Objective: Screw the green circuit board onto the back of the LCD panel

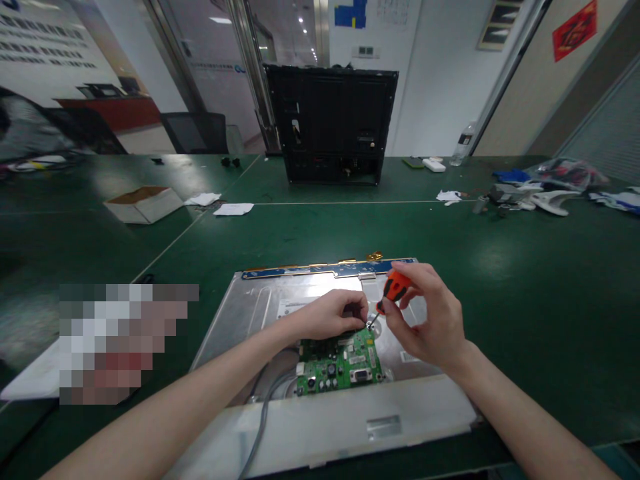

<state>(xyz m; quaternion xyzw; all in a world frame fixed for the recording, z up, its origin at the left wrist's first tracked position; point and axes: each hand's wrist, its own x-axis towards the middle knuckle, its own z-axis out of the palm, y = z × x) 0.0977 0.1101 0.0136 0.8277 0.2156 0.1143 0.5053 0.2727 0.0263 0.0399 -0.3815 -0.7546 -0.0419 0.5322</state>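
A silver monitor back panel [250,307] lies flat on the green table in front of me. A green circuit board [340,365] sits on its near half, and a blue strip board [325,269] runs along its far edge. My right hand [425,320] grips a small screwdriver with an orange handle [396,288], its tip pointing down at the board's far right corner. My left hand [333,315] rests on the panel with fingers pinched right beside the tip; whether it holds a screw is too small to tell. A grey cable [265,407] leaves the board toward me.
A black monitor housing [331,123] stands upright at the table's far side. A shallow cardboard box [143,203] and paper scraps lie at left. Loose parts and bags [545,187] are piled at far right, near a water bottle [463,143]. A blurred patch covers the near left.
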